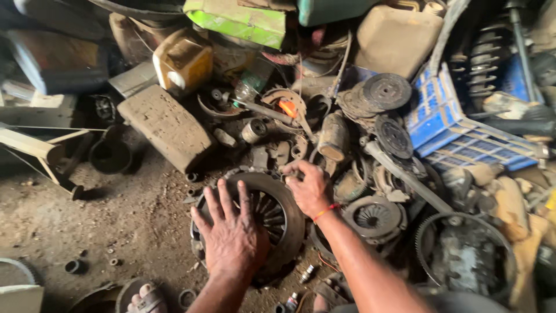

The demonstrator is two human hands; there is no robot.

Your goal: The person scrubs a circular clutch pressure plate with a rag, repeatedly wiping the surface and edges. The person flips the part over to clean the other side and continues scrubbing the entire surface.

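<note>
Round clutch cover (272, 211) flat on dirt floor (116, 220), face up, left hand (231, 235) spread flat on it, right hand (310, 188) gripping its far rim

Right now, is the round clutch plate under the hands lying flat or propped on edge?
Lying flat: the clutch plate shows its full round face, left hand spread on it, right hand at its rim.

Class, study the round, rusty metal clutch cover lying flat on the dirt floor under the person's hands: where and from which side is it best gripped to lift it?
Probably by its outer rim, from above, one hand on each opposite side. The round rusty metal clutch cover lies flat, wide and looks heavy; its centre is thin spring fingers. The left hand lies flat on it and the right hand is at the far edge.
</note>
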